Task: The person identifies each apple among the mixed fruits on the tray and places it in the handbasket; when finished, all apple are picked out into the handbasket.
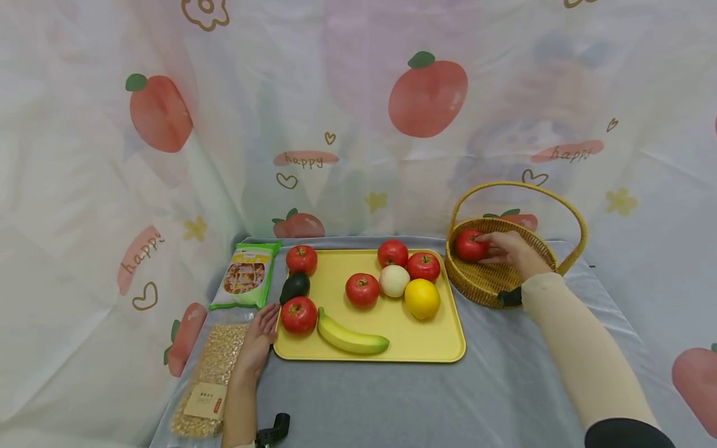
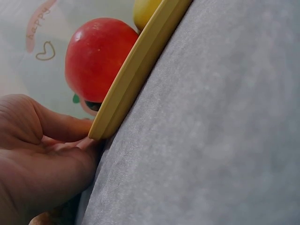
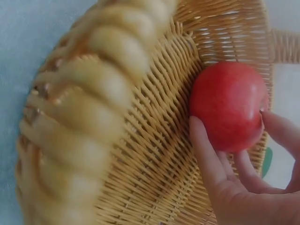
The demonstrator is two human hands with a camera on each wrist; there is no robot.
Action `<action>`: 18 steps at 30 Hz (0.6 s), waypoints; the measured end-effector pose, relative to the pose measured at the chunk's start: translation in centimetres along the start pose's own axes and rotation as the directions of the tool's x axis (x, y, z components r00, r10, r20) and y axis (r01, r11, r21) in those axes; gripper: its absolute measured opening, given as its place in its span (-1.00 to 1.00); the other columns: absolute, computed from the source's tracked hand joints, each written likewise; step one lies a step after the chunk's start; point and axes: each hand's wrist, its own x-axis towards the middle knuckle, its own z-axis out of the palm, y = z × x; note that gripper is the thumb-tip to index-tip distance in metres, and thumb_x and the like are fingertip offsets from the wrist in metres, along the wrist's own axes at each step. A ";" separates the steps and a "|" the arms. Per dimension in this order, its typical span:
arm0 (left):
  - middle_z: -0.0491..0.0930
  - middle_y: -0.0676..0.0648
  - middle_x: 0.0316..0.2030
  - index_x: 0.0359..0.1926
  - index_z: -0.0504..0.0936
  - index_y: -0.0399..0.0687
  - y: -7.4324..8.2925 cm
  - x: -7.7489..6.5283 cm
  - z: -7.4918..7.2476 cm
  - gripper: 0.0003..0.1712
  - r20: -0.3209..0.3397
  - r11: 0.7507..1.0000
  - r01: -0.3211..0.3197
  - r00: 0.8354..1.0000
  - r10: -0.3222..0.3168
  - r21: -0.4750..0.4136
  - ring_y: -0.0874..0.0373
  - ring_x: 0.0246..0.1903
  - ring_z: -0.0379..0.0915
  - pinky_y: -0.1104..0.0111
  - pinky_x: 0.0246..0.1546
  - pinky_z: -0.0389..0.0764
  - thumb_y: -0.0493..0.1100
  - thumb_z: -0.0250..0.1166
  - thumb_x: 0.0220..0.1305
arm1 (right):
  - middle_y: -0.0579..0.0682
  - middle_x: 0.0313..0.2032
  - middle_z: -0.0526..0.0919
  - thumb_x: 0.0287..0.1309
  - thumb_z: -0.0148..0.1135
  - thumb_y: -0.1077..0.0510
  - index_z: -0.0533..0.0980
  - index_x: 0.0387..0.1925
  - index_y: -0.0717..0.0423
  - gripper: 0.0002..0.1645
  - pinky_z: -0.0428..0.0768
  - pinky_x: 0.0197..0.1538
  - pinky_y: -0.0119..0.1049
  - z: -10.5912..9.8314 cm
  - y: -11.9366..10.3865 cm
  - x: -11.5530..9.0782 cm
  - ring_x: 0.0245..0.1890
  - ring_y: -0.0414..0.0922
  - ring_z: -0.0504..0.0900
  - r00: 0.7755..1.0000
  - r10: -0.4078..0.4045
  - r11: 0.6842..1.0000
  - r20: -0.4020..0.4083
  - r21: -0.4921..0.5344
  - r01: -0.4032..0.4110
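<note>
The right hand (image 1: 506,249) has its fingers (image 3: 206,152) spread around a red apple (image 3: 227,105), gripping it from several sides, probably because its round skin offers no edge to pinch. The apple is inside the wicker basket (image 1: 473,286), near the left wall; being round, it has no clear long axis, and its stem hollow seems to face right. Well to the left, the left hand (image 1: 260,339) pinches the yellow tray (image 1: 426,345) by its near-left rim, likely steadying it. There a banana (image 1: 350,336) lies roughly left to right.
</note>
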 end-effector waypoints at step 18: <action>0.00 -0.36 0.60 0.62 -0.06 -0.34 0.3 -0.1 0.0 -0.13 0.009 1.000 0.007 1.000 -0.007 -0.002 -0.20 0.61 -0.11 0.00 0.57 0.00 -0.67 -0.18 0.29 | -0.12 -0.20 0.68 0.52 0.11 0.17 0.70 -0.35 -0.09 -0.68 0.66 0.23 -0.12 -1.6 -2.1 -2.9 -0.11 -0.14 0.71 0.993 -0.071 0.997 0.091 -0.014 0.072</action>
